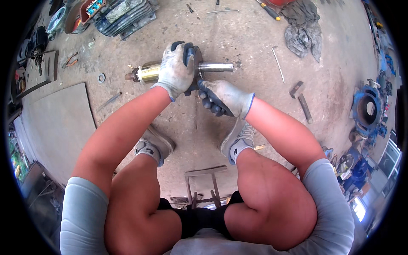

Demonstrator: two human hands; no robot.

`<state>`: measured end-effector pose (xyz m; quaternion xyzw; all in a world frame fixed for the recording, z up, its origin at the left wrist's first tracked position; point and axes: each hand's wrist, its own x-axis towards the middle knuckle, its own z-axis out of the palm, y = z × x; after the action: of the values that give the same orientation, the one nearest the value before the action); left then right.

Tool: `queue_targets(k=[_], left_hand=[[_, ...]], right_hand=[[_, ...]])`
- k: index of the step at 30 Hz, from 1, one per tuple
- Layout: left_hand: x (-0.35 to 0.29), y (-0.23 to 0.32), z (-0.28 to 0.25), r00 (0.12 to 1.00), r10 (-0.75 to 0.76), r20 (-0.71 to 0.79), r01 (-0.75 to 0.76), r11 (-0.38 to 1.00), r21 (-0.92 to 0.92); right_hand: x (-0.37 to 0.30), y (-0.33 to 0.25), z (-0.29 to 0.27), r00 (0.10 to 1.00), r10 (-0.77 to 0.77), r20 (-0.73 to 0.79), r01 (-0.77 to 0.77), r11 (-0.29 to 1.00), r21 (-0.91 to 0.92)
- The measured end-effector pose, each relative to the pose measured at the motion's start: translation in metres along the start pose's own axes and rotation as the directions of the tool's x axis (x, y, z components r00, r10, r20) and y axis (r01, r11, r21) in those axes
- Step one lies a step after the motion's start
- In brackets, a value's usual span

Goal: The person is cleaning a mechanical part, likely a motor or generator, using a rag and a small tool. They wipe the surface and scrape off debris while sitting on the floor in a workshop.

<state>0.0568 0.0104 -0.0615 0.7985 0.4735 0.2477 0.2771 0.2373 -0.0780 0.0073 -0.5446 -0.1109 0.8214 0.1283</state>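
Lying crosswise over the floor, just past the person's shoes, was a metal shaft. It had a shiny bare end on the right, a dark round disc near the middle and a gold-coloured part on the left. The gloved left hand was on top, its fingers clamped on the dark round disc. The gloved right hand was low down, close by the disc's near edge. Its fingers were curled in, but I could not tell if they pinched anything. To the left of the shaft were a metal ring, a thin rod and orange-handled pliers. To the right lay a bent metal rod and a hammer. Farther up the floor were a crumpled grey rag, a screwdriver with a black and yellow handle, and a ribbed metal housing. A big blue round housing was near the right side, and a flat grey sheet lay over on the left.
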Motion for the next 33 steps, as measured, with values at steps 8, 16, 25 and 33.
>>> queue_targets(k=[8,16,25,33], left_hand=[[0.0,0.002,-0.001,1.0,-0.011,0.021,0.011,1.0,0.01],[-0.002,0.002,-0.004,1.0,-0.021,0.02,0.022,1.0,-0.004],[-0.001,-0.002,-0.001,0.999,-0.025,0.047,0.024,1.0,0.007],[-0.009,0.005,-0.01,1.0,0.013,0.01,-0.013,1.0,0.009]], right_hand=[[0.011,-0.021,-0.006,0.954,0.116,0.275,-0.205,0.924,0.321],[0.043,0.038,-0.012,0.931,-0.362,0.042,0.275,0.623,-0.732],[0.094,0.047,-0.08,0.721,-0.668,0.183,0.177,-0.078,-0.981],[-0.02,0.069,-0.058,0.793,-0.56,-0.24,0.151,0.562,-0.813]])
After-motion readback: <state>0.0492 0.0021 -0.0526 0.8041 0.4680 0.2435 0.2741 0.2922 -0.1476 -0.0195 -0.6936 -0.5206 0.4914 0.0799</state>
